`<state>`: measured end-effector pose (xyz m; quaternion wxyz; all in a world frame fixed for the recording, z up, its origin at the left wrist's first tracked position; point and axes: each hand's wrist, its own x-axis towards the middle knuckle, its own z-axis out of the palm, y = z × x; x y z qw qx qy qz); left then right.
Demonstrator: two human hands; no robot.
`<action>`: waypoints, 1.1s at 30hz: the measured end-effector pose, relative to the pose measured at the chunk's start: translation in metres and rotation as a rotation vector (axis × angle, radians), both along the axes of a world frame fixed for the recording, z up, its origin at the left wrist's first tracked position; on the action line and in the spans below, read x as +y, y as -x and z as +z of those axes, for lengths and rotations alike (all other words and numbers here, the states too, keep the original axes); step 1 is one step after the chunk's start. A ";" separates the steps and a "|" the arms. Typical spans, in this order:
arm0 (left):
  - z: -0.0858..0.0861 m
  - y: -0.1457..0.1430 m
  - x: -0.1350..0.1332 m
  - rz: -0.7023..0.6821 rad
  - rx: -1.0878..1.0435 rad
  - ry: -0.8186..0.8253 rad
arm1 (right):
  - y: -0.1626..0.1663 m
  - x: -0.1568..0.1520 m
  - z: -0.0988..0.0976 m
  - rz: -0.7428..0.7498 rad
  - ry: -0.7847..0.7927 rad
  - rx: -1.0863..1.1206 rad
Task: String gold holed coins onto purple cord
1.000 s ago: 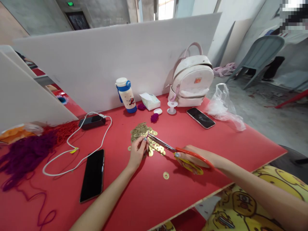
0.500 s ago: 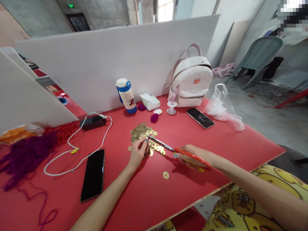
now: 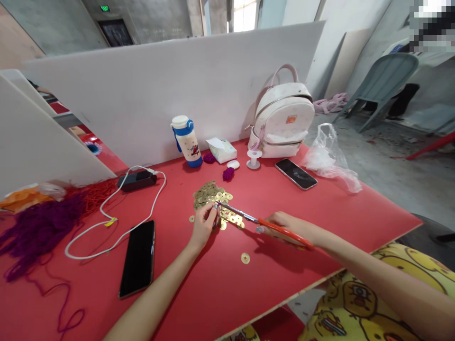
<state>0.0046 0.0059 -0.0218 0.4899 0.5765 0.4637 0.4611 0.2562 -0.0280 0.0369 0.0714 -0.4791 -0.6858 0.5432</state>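
Note:
My right hand [image 3: 284, 226] grips orange-handled scissors [image 3: 265, 222], whose steel blades point left over a heap of gold coins [image 3: 213, 201] on the red table [image 3: 320, 213]. The blade tips meet the fingertips of my left hand [image 3: 203, 226]. That hand is pinched shut on something small that I cannot make out, at the near edge of the heap. One loose coin [image 3: 245, 258] lies nearer to me.
A black phone [image 3: 138, 258] and a white cable [image 3: 117, 222] with a power bank [image 3: 137, 180] lie at left, beside purple yarn [image 3: 35, 227]. Behind the coins stand a bottle [image 3: 186, 140], tissue pack [image 3: 221, 149], white spool [image 3: 254, 158], backpack [image 3: 282, 118], second phone [image 3: 295, 173] and plastic bag [image 3: 329, 154].
The scissor handles have come together and the yellow lower handle has slipped under my right hand. Both hands have stayed over the coin heap.

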 end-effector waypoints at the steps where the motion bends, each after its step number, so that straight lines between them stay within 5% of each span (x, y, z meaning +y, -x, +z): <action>1: 0.000 0.000 0.000 0.002 -0.004 -0.001 | 0.000 0.000 0.000 0.000 -0.009 -0.002; 8: 0.001 -0.002 -0.001 0.018 -0.031 0.018 | 0.000 0.006 -0.008 -0.140 -0.117 0.012; 17: 0.005 -0.003 -0.005 0.017 -0.155 0.054 | -0.009 0.035 -0.056 -0.465 -0.689 -0.328; 25: 0.004 -0.003 -0.005 0.075 -0.078 -0.058 | -0.009 0.044 -0.073 -0.359 -0.969 -0.345; 33: 0.033 0.010 0.004 0.167 0.191 -0.422 | -0.013 0.055 -0.074 -0.329 -0.949 -0.326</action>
